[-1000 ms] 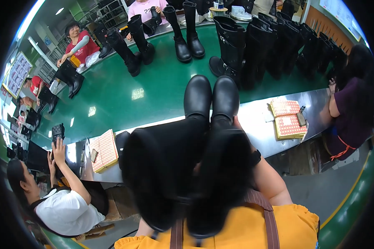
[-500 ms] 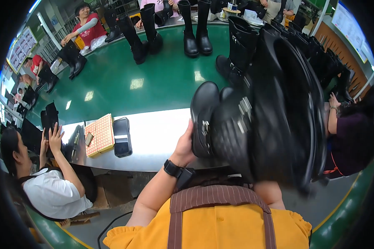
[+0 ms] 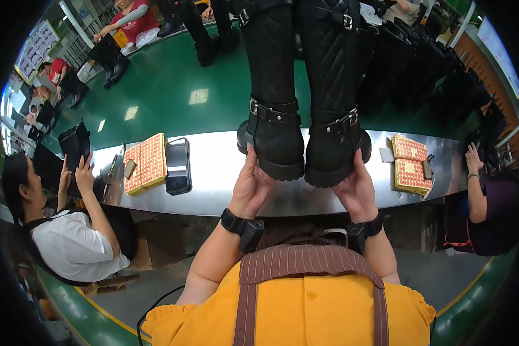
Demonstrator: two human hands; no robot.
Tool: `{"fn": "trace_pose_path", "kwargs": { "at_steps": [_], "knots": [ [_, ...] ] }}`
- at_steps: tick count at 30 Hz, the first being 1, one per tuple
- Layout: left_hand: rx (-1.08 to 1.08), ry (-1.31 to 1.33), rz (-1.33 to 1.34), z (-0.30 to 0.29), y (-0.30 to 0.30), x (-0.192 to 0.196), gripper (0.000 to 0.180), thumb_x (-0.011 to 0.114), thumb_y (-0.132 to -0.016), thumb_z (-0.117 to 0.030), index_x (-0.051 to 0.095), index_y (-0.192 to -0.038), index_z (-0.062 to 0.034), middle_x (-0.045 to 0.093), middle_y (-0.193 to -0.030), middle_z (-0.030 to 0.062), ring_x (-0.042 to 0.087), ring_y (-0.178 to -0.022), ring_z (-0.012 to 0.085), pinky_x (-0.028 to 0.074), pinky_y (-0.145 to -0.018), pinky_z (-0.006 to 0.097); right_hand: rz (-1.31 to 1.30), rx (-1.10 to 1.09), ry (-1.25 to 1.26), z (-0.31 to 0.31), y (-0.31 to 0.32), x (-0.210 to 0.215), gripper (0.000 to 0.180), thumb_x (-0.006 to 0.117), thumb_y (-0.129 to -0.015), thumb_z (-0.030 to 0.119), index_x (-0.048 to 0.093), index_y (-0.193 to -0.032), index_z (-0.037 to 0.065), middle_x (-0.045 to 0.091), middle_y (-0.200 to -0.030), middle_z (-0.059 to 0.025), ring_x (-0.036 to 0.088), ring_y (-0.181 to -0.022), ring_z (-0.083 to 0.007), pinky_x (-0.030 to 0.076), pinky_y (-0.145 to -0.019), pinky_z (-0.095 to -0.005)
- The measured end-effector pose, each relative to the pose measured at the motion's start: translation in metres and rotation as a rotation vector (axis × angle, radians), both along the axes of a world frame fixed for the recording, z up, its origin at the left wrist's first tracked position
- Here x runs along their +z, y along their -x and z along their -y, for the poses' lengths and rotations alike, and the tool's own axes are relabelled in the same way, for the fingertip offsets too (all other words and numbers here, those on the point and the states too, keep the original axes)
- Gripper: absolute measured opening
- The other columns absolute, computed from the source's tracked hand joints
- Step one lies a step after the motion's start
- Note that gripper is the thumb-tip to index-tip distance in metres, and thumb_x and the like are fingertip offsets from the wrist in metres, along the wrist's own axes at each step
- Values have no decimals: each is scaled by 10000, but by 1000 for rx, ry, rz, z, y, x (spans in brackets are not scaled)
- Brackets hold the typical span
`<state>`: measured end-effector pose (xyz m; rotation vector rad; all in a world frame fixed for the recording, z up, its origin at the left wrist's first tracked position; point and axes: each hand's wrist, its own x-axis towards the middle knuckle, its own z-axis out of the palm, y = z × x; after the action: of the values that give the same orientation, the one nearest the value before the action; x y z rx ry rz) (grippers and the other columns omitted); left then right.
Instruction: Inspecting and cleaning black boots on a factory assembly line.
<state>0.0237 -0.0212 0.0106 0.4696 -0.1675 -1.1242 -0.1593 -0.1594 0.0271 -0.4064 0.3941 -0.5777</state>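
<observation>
Two tall black boots with quilted shafts stand upright side by side before me, heels facing me, buckled straps round the ankles. My left hand [image 3: 251, 187] grips the left boot [image 3: 273, 81] low at the heel, thumb along its outer side. On the other boot [image 3: 334, 75], my right hand [image 3: 354, 190] does the same, its fingers going under the sole. The heels almost touch each other. Most of the toe parts are hidden behind the heels, and the shaft tops run out of view. Whether the soles touch the table, I cannot tell.
Stacks of red-and-white stickers lie on the left [image 3: 147, 164] and right [image 3: 412, 167] of the metal table edge [image 3: 213, 167]. A dark tray [image 3: 179, 167] sits beside the left stack. Beyond runs a green surface [image 3: 155, 104] with more boots [image 3: 409, 69]. Co-workers sit at both sides.
The boots have swung from a tilted, blurred position at the right to upright in front of me. My right hand, hidden before, now shows at a heel. The right sticker stack has come into sight.
</observation>
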Motion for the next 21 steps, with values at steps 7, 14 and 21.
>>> {"fn": "trace_pose_path", "kwargs": {
  "at_steps": [7,14,21],
  "knots": [
    [47,-42,10,-3,-1,-5,525,425,-975,-454,396,-1356,-94,526,-1332,79,529,-1206,204,462,-989,351,-112,-84,32,1,-3,-3,547,547,-941,406,418,-1353,71,519,-1331,-108,511,-1213,-263,445,-1005,-417],
    [52,-37,-13,-2,-2,-6,521,430,-975,-435,394,-1369,-95,518,-1341,88,532,-1205,224,492,-964,348,-132,-90,57,1,-4,-1,572,574,-924,420,415,-1353,75,521,-1324,-103,510,-1211,-263,451,-990,-415],
    [79,-54,4,-3,-3,-8,534,433,-973,-439,382,-1382,-100,512,-1349,88,523,-1217,228,480,-977,358,-153,-124,49,-3,-7,5,523,618,-900,429,492,-1259,70,576,-1192,-71,561,-1069,-198,475,-857,-332]
  ]
}}
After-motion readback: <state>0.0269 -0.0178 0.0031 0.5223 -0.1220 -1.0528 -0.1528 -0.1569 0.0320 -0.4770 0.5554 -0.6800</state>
